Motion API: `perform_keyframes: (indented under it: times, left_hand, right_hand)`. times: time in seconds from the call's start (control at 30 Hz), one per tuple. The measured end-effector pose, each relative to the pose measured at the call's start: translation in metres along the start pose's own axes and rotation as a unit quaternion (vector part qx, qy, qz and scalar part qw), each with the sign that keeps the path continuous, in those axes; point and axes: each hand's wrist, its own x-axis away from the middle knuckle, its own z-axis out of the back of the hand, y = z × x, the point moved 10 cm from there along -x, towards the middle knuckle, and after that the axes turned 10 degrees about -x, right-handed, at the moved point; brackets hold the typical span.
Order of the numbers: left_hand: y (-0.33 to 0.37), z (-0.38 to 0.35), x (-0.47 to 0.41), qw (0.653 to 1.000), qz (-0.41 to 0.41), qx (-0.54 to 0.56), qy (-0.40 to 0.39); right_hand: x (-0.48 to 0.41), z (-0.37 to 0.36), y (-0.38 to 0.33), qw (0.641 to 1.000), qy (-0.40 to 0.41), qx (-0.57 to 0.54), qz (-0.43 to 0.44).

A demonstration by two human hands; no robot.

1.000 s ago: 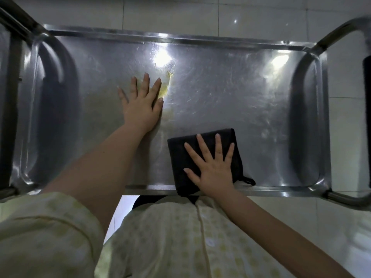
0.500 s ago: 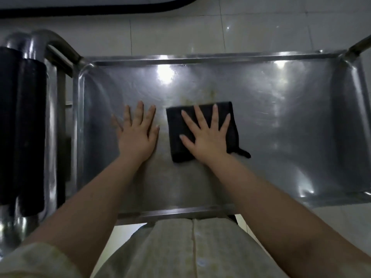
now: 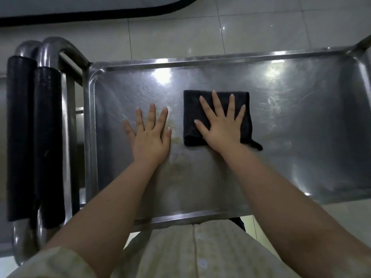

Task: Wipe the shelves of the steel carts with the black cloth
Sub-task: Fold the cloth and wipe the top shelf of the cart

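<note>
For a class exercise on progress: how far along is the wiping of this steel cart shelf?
Done: nothing looks finished. In hand: the right hand presses the black cloth on the shelf; the left hand rests beside it. Left: yellowish smears near the left hand.

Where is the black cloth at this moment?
In the head view, the black cloth lies flat near the middle of the steel shelf, pressed under the right hand, just right of the left hand.
</note>
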Motion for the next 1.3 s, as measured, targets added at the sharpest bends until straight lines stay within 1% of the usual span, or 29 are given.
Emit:
perform_keyframes:
  times: [0.1, 0.17, 0.23, 0.3, 0.37, 0.5, 0.57, 0.63, 0.7, 0.83, 0.93, 1.0, 1.07, 1.17, 1.3]
  left_hand:
    - [0.0, 0.001, 0.001, 1.0, -0.003, 0.001, -0.002]
    - [0.0, 0.001, 0.002, 1.0, -0.003, 0.005, -0.002]
    - [0.001, 0.0, 0.002, 1.0, -0.002, 0.007, -0.005]
    - [0.0, 0.001, 0.002, 1.0, 0.0, 0.004, -0.001]
    - [-0.001, 0.002, 0.001, 1.0, -0.003, 0.006, 0.003]
    - [-0.001, 0.004, 0.001, 1.0, 0.001, 0.011, 0.005]
    - [-0.001, 0.005, 0.002, 1.0, -0.001, 0.007, 0.003]
    - [-0.002, 0.005, 0.001, 1.0, -0.006, 0.007, -0.003]
    - [-0.004, 0.005, 0.001, 1.0, -0.017, 0.02, -0.012]
    - [-0.023, 0.005, 0.006, 0.998, -0.041, 0.037, -0.023]
    - [-0.06, 0.004, 0.014, 0.999, 0.008, 0.007, -0.035]
    - [-0.08, 0.004, 0.021, 0.999, 0.042, -0.001, -0.031]
    - [-0.089, 0.002, 0.028, 0.998, 0.056, 0.002, -0.019]
    - [-0.093, -0.003, 0.033, 0.998, 0.067, 0.007, -0.001]
    - [-0.095, -0.002, 0.037, 0.998, 0.044, 0.017, 0.035]
  right_hand:
    - [0.089, -0.021, 0.011, 1.0, 0.006, -0.008, -0.004]
    - [0.142, -0.039, 0.006, 1.0, -0.008, -0.001, 0.012]
    - [0.161, -0.047, 0.003, 0.999, -0.023, 0.012, 0.032]
    - [0.136, -0.037, -0.002, 0.998, -0.017, 0.017, 0.057]
    - [0.08, -0.018, -0.005, 0.998, 0.002, 0.02, 0.059]
    - [-0.047, 0.02, 0.0, 1.0, -0.003, 0.02, 0.011]
    - [-0.081, 0.028, -0.001, 1.0, -0.023, 0.02, -0.002]
    - [-0.086, 0.027, -0.003, 0.999, -0.036, 0.01, -0.016]
    - [-0.066, 0.02, -0.01, 0.999, -0.028, 0.017, -0.008]
    - [0.023, -0.014, -0.029, 0.998, -0.027, 0.029, 0.056]
    - [0.113, -0.042, -0.044, 0.993, -0.027, 0.022, 0.109]
    - [0.162, -0.061, -0.05, 0.992, -0.038, 0.029, 0.119]
    - [0.178, -0.07, -0.053, 0.992, -0.048, 0.038, 0.114]
    - [0.14, -0.061, -0.069, 0.992, -0.036, 0.037, 0.114]
    - [0.019, -0.034, -0.098, 0.997, -0.029, 0.021, 0.074]
